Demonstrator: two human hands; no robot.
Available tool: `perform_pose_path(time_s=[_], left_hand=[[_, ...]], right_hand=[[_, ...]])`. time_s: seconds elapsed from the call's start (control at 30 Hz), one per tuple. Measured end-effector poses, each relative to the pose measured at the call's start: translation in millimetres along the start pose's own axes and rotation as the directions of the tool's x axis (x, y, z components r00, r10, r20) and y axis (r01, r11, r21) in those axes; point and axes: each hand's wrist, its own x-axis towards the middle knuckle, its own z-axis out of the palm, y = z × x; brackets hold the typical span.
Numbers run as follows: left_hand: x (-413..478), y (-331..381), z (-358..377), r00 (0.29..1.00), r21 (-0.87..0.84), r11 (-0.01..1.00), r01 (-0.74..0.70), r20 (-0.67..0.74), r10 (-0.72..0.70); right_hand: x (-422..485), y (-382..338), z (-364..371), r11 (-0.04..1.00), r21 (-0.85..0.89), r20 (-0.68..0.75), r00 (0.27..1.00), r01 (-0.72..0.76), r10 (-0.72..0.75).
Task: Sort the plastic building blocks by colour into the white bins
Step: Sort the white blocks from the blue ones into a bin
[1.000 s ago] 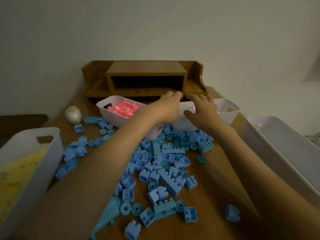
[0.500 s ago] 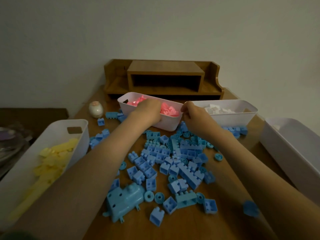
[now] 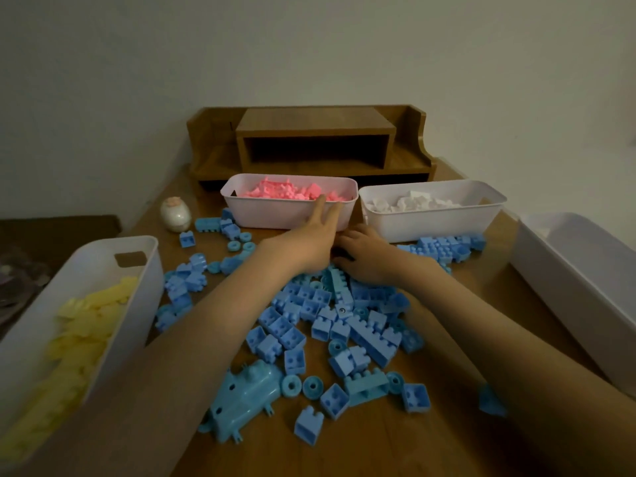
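Across the wooden table point(image 3: 395, 438) pink, white and yellow pieces already fill their bins, while the blue blocks point(image 3: 330, 325) lie loose under a flat-open left hand point(image 3: 309, 242) and a curled right hand point(image 3: 364, 256) whose grasp I cannot tell.

Dim, flat, bluish light leaves the whole view murky, with soft shadows only. The wide lens bows the edges, and the yellow blocks point(image 3: 74, 333) at lower left are smeared by blur. The table point(image 3: 406, 438) shows faint sheen.
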Motion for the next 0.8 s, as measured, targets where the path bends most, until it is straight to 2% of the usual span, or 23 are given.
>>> perform_pose_path(time_s=[0.27,0.37,0.43,0.53,0.63,0.73,0.8], left_hand=[[-21,9,2,0.995,0.038,0.998,0.052,0.08,-0.055],[-37,18,0,0.994,0.025,0.998,0.055,0.093,-0.057],[-45,23,0,0.996,0.008,0.998,0.062,0.071,-0.062],[-55,34,5,0.994,-0.006,0.997,0.082,0.071,-0.082],[-63,55,9,0.996,-0.054,0.995,0.087,0.027,-0.085],[-65,76,7,0.998,-0.065,0.997,0.044,-0.053,-0.047],[-66,95,6,0.998,-0.068,0.998,-0.003,-0.063,-0.002]], right_hand=[[-29,-8,-5,0.981,0.151,0.044,0.99,0.124,-0.132],[-42,-14,-6,0.957,0.232,-0.012,0.984,0.174,-0.175],[-53,-15,-10,0.96,0.242,-0.076,0.989,0.139,-0.124],[-75,-13,-19,0.983,0.169,-0.173,0.984,0.078,-0.048],[-101,-3,-30,0.991,0.109,-0.242,0.965,-0.079,0.103],[-127,17,-39,0.967,0.089,-0.378,0.89,-0.24,0.255],[-147,35,-42,0.919,0.095,-0.475,0.794,-0.384,0.38]])
